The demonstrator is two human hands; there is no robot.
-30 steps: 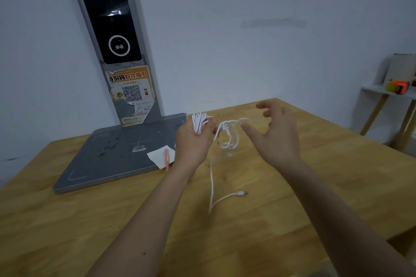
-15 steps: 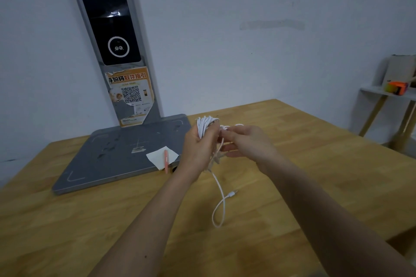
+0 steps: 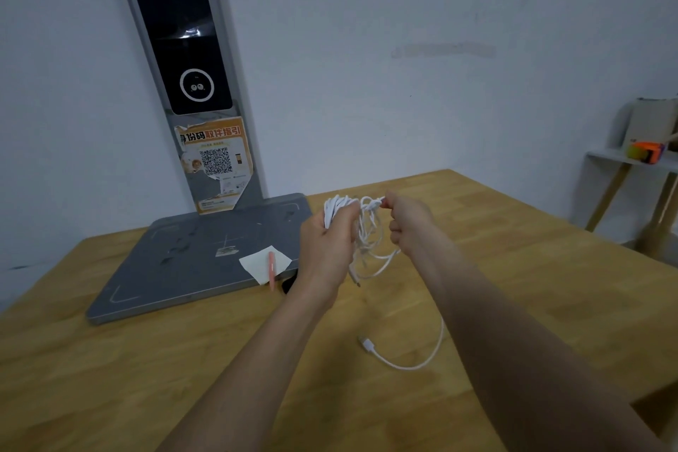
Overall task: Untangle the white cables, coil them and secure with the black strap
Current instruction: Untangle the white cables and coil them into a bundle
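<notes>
A bundle of white cables (image 3: 367, 227) hangs in the air between both hands, above the wooden table (image 3: 513, 260). My left hand (image 3: 326, 246) is closed around the coiled part of the bundle. My right hand (image 3: 407, 220) pinches a strand at the top right of the tangle. Loose loops droop below the hands, and one cable tail with a white plug (image 3: 367, 344) lies curved on the table nearer me. A small dark object (image 3: 288, 284), possibly the black strap, peeks out from under my left wrist; most of it is hidden.
A grey flat base (image 3: 190, 260) with a tall black-screened post (image 3: 179, 48) stands at the back left. A white paper slip (image 3: 264, 262) and an orange pen (image 3: 271, 270) lie on the base's near right corner. A small white side table (image 3: 631, 161) stands at the right.
My right hand, open a second ago, closed on a strand and pulled it up to the right. The cable tail on the table shifted right and curled into a wider loop.
</notes>
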